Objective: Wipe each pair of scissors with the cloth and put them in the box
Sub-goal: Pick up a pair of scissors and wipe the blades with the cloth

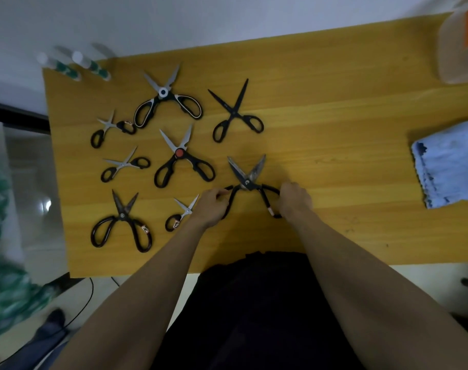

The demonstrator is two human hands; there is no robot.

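Observation:
Several pairs of scissors lie spread open on the wooden table (334, 134). Both hands hold one large black-handled pair (247, 177) near the table's front middle, its blades open and pointing away. My left hand (211, 206) grips its left handle loop and my right hand (294, 200) grips the right one. A folded blue cloth (448, 164) rests at the right edge. A translucent box (459, 44) with an orange part stands at the far right corner. The small scissors (182, 214) lie just left of my left wrist.
Two white-and-green tubes (75, 65) lie at the table's far left corner. Kitchen shears (166, 100), a red-pivot pair (183, 158) and all-black scissors (236, 113) fill the left half. A cable and a shoe show on the floor at the lower left.

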